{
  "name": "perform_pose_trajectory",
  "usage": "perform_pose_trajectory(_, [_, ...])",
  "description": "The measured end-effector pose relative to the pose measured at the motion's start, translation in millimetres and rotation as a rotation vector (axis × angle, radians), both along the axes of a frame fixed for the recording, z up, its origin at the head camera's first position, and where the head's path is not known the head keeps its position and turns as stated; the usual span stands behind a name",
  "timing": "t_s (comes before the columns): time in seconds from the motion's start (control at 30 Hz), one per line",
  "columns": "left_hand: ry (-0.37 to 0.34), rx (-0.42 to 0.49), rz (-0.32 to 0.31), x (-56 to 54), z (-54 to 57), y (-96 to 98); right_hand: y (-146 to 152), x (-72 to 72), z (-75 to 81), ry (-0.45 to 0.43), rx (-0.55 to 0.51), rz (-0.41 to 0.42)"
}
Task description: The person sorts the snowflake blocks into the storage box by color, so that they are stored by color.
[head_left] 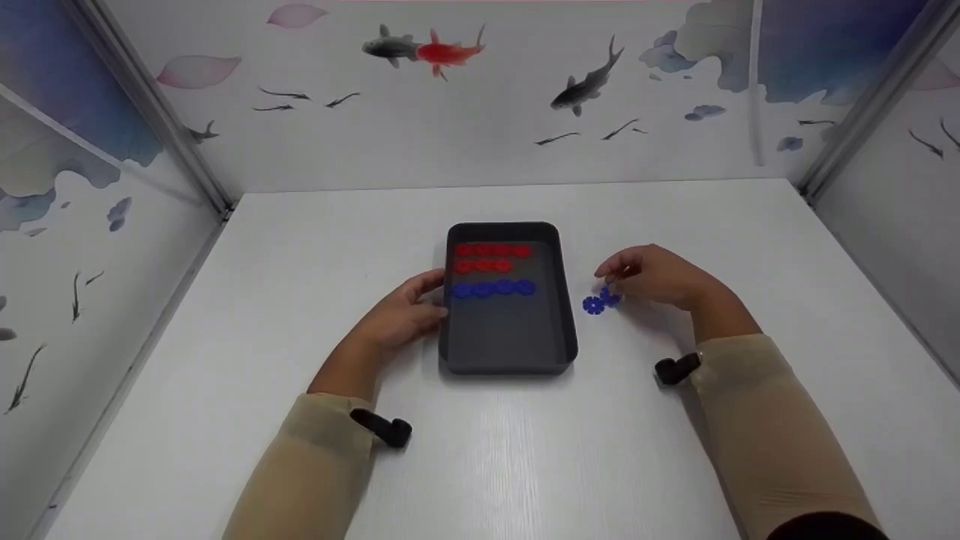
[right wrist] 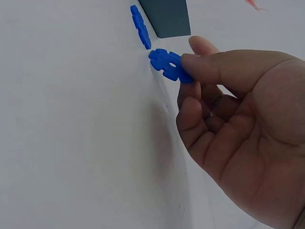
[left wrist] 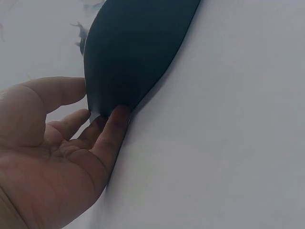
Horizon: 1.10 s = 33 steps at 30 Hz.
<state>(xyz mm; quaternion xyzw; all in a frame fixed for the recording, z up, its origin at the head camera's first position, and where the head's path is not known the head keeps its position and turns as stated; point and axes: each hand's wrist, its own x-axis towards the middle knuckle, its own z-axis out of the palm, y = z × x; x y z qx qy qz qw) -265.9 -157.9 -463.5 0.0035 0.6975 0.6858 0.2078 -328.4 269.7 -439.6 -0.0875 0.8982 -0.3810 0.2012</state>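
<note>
A dark grey tray (head_left: 506, 337) stands on the white table between the hands. My left hand (head_left: 409, 315) rests on its left side, and in the left wrist view the fingertips (left wrist: 119, 114) and thumb touch the outer wall. To the right of the tray, my right hand (head_left: 652, 277) pinches a blue snowflake-shaped plastic disc (right wrist: 167, 64) between thumb and fingers. Another blue disc (head_left: 593, 305) lies flat on the table beside it. Inside the tray are two rows of red discs (head_left: 491, 250), the nearer one shorter, and below them a row of blue discs (head_left: 493, 288).
The white table (head_left: 517, 465) is bordered by a back wall (head_left: 495, 150) and side panels printed with fish and lotus leaves. A black wrist device (head_left: 384, 429) sticks out from the left sleeve, and another (head_left: 676, 370) from the right.
</note>
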Motion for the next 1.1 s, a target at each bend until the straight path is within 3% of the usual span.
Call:
perform_pose_trajectory(0.13, [0.004, 0.000, -0.004, 2.1, 0.6, -0.3, -6.5, 1.5, 6.7, -0.037, -0.131, -0.008])
perform_pose_trajectory(0.33, [0.000, 0.008, -0.002, 1.9, -0.8, -1.0, -20.8, 6.9, 18.7, -0.055, -0.220, -0.028])
perform_pose_trajectory(0.73, [0.008, 0.020, 0.002, 1.4, -2.7, -1.8, -82.0, 19.3, 46.2, 0.033, -0.352, 0.049])
perform_pose_trajectory(0.9, [0.008, 0.019, 0.008, 1.0, -3.3, -1.4, -116.7, 12.5, 52.9, 0.035, -0.396, 0.052])
perform_pose_trajectory(1.1, [0.031, -0.043, -0.017, -0.6, -1.7, 0.3, -158.6, -7.0, 51.2, -0.078, -0.502, 0.051])
